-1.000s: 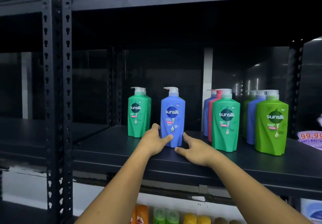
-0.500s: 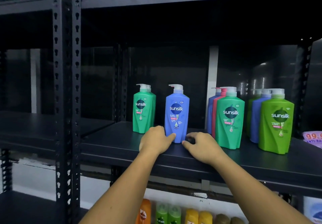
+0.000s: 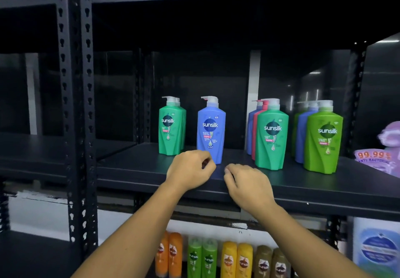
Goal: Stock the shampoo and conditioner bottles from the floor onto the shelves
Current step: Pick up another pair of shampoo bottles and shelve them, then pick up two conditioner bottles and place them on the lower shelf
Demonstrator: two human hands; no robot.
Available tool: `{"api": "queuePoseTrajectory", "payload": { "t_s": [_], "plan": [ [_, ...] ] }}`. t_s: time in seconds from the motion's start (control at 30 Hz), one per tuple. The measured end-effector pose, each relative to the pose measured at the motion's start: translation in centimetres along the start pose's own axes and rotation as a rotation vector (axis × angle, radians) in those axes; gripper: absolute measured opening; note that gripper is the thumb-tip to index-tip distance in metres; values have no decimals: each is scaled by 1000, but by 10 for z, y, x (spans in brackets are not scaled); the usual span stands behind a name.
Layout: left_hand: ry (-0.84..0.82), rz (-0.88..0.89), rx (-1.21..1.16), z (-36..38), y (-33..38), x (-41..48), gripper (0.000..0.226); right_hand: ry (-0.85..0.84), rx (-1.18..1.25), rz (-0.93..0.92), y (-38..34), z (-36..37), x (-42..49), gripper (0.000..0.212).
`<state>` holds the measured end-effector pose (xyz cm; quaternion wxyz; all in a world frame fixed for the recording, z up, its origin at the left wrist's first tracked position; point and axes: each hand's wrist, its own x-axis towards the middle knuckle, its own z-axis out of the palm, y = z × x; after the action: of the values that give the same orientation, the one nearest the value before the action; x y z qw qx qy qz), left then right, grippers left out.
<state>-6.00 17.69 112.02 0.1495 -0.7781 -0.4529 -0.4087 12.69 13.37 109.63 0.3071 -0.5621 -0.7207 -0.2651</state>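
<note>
Blue bottle [image 3: 211, 130] stands straight up on the shelf [image 3: 134, 167], pump on top and label facing out. It stands alone, with a gap on each side.

To the left of the blue bottle are green bottles [image 3: 171, 126]. To its right are rows of bottles [image 3: 271, 136], set one behind the other. Far below it, more bottles [image 3: 207, 258] stand on a lower shelf.

The left hand [image 3: 190, 169] is right in front of the blue bottle's foot, at its lower left corner. I cannot tell if it touches. The right hand [image 3: 249, 184] is lower and to the right, apart from the bottle. Both hands have their fingers curled in and hold nothing.

So the bottle is just behind and above the hands, and the left hand is nearer. I think this bottle is in its place. The bottle is tall, so a bump from the near hand could tip it. The floor is not in view.
</note>
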Motion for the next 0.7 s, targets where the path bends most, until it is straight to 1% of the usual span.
{"api": "queuePoseTrajectory", "payload": {
  "t_s": [0.1,0.13,0.17,0.23,0.27,0.33,0.43,0.5,0.6,0.7],
  "plan": [
    [-11,84,115,4,3,-18,45,63,38,-123,9,2,-25,33],
    [10,102,121,4,4,-25,47,42,42,-143,11,1,-33,38],
    [33,122,111,5,4,-32,47,0,33,-146,13,0,-41,44],
    [63,187,66,8,3,-46,42,-63,37,-124,14,-5,-55,54],
    [68,217,38,10,4,-55,39,-79,57,-114,13,-8,-63,56],
    [69,229,-47,12,8,-76,44,-103,117,-114,10,-13,-78,59],
    [76,197,-215,13,20,-114,48,-183,252,-105,1,-15,-108,64],
    [36,166,-271,19,26,-142,48,-257,306,-90,-4,-11,-132,67],
    [-72,93,-291,37,30,-196,45,-383,360,-47,-11,3,-179,60],
    [-228,-65,-339,61,32,-266,46,-541,430,32,-20,23,-238,55]
  ]
}}
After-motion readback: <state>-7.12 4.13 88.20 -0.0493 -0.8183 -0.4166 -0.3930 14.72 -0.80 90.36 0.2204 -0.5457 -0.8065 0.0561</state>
